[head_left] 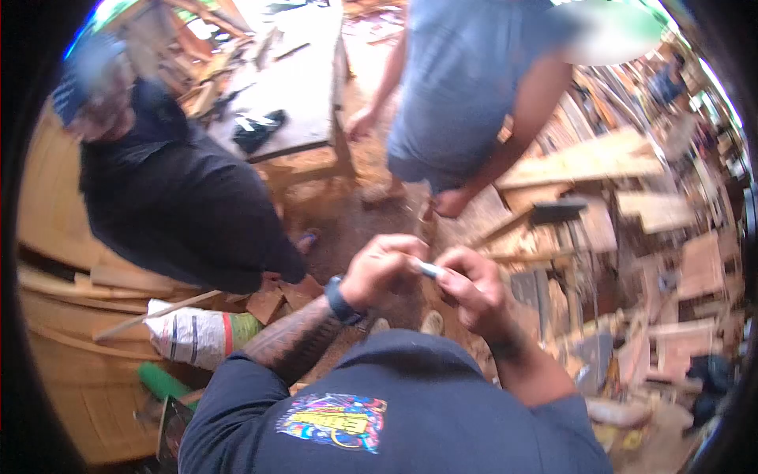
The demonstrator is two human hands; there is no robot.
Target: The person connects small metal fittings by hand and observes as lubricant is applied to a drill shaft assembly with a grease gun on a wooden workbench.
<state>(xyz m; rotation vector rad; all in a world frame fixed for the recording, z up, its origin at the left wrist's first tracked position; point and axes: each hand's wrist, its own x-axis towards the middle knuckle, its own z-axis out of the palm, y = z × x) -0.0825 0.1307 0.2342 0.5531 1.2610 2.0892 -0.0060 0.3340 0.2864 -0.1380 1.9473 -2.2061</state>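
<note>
In front of my chest, both hands meet around a small pale stick (429,269), whose kind I cannot make out. My right hand (476,291) pinches its right end between thumb and fingers. My left hand (384,270) is closed at the other end, fingertips against it; what lies inside those fingers is hidden. A dark watch (340,302) circles my left wrist.
A person in dark clothes (174,189) stands at the left, another in a blue shirt (466,87) ahead. A worktable (304,87) holds a dark object. Wooden boards (584,162) and offcuts crowd the right; a white sack (193,332) lies lower left.
</note>
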